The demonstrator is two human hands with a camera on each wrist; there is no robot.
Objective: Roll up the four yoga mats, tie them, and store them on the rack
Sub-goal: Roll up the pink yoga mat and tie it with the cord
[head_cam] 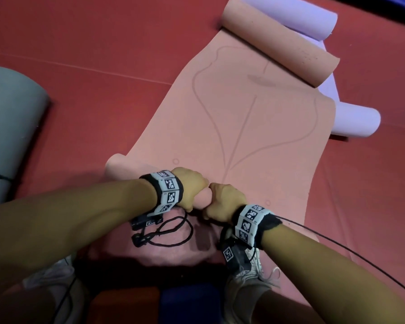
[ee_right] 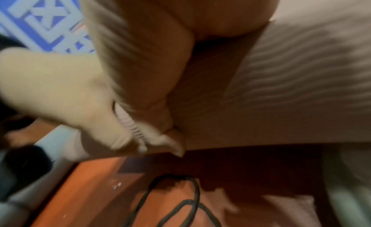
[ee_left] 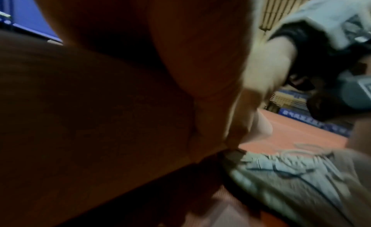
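Note:
A salmon-pink yoga mat [head_cam: 243, 127] lies unrolled on the red floor, its far end curled into a loose roll [head_cam: 278, 43]. Its near end is rolled into a thin tube [head_cam: 119, 167]. My left hand [head_cam: 192, 188] and right hand [head_cam: 222, 202] grip this tube side by side near its middle, knuckles up and fingers curled round it. The left wrist view shows the dark roll [ee_left: 100, 111] up close. In the right wrist view the ribbed mat underside [ee_right: 281, 95] fills the frame. A black cord [head_cam: 168, 232] lies looped on the floor just under my wrists.
A purple mat [head_cam: 290, 15] lies under the pink one, curled at both ends, one roll [head_cam: 355, 122] sticking out at the right. A rolled grey mat [head_cam: 9, 118] rests at the left. My shoes [head_cam: 250, 277] stand at the mat's near edge. No rack is in view.

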